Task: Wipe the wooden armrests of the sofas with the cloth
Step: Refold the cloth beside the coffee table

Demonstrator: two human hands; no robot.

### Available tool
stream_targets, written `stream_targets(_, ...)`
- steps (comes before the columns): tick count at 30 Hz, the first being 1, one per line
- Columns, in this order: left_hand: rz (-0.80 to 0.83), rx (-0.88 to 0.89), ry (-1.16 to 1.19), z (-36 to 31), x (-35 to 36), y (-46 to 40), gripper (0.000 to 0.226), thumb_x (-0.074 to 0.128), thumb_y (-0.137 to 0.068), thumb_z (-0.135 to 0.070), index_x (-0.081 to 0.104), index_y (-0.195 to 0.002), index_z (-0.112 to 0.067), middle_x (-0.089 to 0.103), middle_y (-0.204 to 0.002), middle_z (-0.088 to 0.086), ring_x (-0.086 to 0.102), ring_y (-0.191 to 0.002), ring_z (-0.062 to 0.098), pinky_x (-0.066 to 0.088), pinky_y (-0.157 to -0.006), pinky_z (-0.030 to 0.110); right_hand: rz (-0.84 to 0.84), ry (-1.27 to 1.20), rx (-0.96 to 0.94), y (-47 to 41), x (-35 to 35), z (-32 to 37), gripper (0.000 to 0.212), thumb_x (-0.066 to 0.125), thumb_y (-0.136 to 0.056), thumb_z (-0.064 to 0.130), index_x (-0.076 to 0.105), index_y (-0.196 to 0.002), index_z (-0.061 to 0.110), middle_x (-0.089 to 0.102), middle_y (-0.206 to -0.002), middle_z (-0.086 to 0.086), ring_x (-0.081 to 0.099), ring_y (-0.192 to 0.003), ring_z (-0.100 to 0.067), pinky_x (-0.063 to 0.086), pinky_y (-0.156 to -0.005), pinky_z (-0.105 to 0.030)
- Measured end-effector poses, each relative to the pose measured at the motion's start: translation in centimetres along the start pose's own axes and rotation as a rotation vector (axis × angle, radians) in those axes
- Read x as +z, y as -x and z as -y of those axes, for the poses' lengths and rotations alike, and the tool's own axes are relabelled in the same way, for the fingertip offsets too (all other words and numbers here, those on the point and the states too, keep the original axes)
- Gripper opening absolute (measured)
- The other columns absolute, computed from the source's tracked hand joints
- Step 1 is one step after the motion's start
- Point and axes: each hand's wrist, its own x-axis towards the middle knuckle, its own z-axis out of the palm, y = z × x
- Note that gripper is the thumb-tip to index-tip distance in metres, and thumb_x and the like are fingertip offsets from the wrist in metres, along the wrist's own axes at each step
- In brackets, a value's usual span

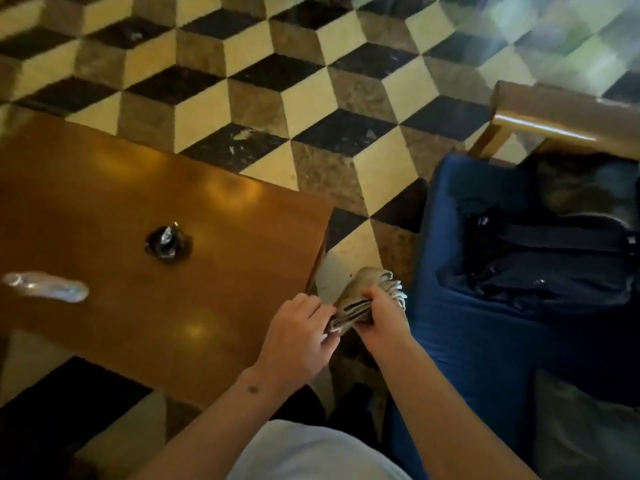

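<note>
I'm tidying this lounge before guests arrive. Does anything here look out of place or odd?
A clear plastic bottle lies on its side on the wooden table. A dark backpack sits on the blue sofa cushion. The floor tiles look scuffed, with pale flecks. Both hands hold the cloth.

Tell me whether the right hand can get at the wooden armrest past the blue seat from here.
Probably not without stepping closer. The right hand, like the left hand, holds the cloth near the table corner, and the wooden armrest lies beyond the blue seat and the dark bag.
</note>
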Motion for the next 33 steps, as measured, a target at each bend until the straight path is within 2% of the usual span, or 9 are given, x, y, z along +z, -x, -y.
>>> stream_targets(4,-0.015,-0.229,-0.025,1.0,0.3,0.3,0.016,0.068,-0.091,-0.036,0.070,-0.095,-0.020,0.062,-0.086,-0.007,0.050,-0.080,0.009,0.037,-0.066,0.019,0.009,0.477,-0.051,-3.2,3.7,0.4,0.012,0.062,-0.091,0.011,0.071,-0.099,0.012,0.074,-0.087,-0.010,0.071,-0.076,-0.020,0.057,-0.062,-0.031)
stream_targets(7,0.033,-0.434,0.024,3.2,1.0,0.2,0.013,0.071,-0.086,-0.033,0.070,-0.095,-0.023,0.062,-0.088,-0.008,0.053,-0.083,0.010,0.038,-0.066,0.018,0.019,0.717,-0.100,-5.2,6.7,0.4,0.003,0.068,-0.085,0.013,0.066,-0.085,0.011,0.072,-0.084,-0.009,0.069,-0.075,-0.021,0.056,-0.061,-0.032)
stream_targets(11,0.158,-0.649,0.059,5.8,1.2,-0.9,0.010,0.064,-0.083,-0.034,0.058,-0.089,-0.029,0.057,-0.086,-0.012,0.049,-0.081,0.012,0.034,-0.062,0.024,0.084,0.865,-0.138,-6.5,10.1,0.1,0.011,0.066,-0.086,0.008,0.063,-0.076,0.013,0.069,-0.076,-0.007,0.067,-0.070,-0.019,0.053,-0.050,-0.024)
stream_targets(15,0.171,-0.802,0.115,9.3,2.1,-1.6,0.025,0.061,-0.088,-0.038,0.037,-0.084,-0.035,0.044,-0.086,-0.015,0.043,-0.080,0.012,0.035,-0.062,0.028,0.091,1.060,-0.145,-9.0,13.1,-0.6,0.010,0.071,-0.084,0.014,0.070,-0.076,0.009,0.076,-0.082,-0.017,0.071,-0.075,-0.028,0.054,-0.061,-0.034)
stream_targets(21,0.090,-1.122,0.217,13.6,7.6,-2.0,0.016,0.063,-0.086,-0.027,0.050,-0.096,-0.030,0.047,-0.095,-0.011,0.055,-0.097,0.018,0.044,-0.067,0.032,0.105,1.245,-0.002,-15.7,15.9,-1.7,0.016,0.077,-0.084,0.021,0.075,-0.099,0.016,0.078,-0.099,-0.007,0.074,-0.093,-0.027,0.065,-0.084,-0.043)
stream_targets(23,0.064,-1.239,0.269,15.1,11.2,-2.7,0.017,0.064,-0.084,-0.024,0.053,-0.096,-0.028,0.046,-0.093,-0.010,0.058,-0.098,0.022,0.040,-0.066,0.033,0.051,1.304,0.082,-19.7,17.1,-2.4,0.017,0.079,-0.084,0.018,0.071,-0.100,0.016,0.075,-0.104,-0.008,0.073,-0.095,-0.026,0.064,-0.078,-0.039)
stream_targets(27,-0.040,-1.469,0.346,16.1,16.5,-3.3,0.022,0.068,-0.077,-0.020,0.056,-0.094,-0.028,0.066,-0.097,-0.002,0.066,-0.091,0.029,0.053,-0.073,0.038,-0.056,1.377,0.185,-24.6,18.3,-3.3,0.021,0.079,-0.089,0.019,0.060,-0.092,0.026,0.068,-0.105,-0.004,0.073,-0.093,-0.025,0.063,-0.063,-0.032)
stream_targets(30,-0.089,-1.552,0.375,16.5,19.4,-3.1,0.021,0.059,-0.073,-0.028,0.048,-0.090,-0.034,0.060,-0.089,-0.010,0.062,-0.082,0.022,0.049,-0.063,0.032,-0.104,1.388,0.191,-26.9,17.7,-4.0,0.025,0.078,-0.091,0.018,0.056,-0.084,0.028,0.069,-0.099,-0.005,0.075,-0.087,-0.024,0.061,-0.054,-0.028)
stream_targets(33,-0.099,-1.575,0.398,17.1,21.0,-2.8,0.017,0.052,-0.073,-0.033,0.043,-0.087,-0.035,0.055,-0.085,-0.012,0.059,-0.078,0.020,0.042,-0.061,0.029,-0.105,1.408,0.223,-28.5,17.2,-4.8,0.011,0.074,-0.094,0.018,0.064,-0.098,0.020,0.072,-0.106,-0.009,0.074,-0.091,-0.023,0.062,-0.057,-0.028)
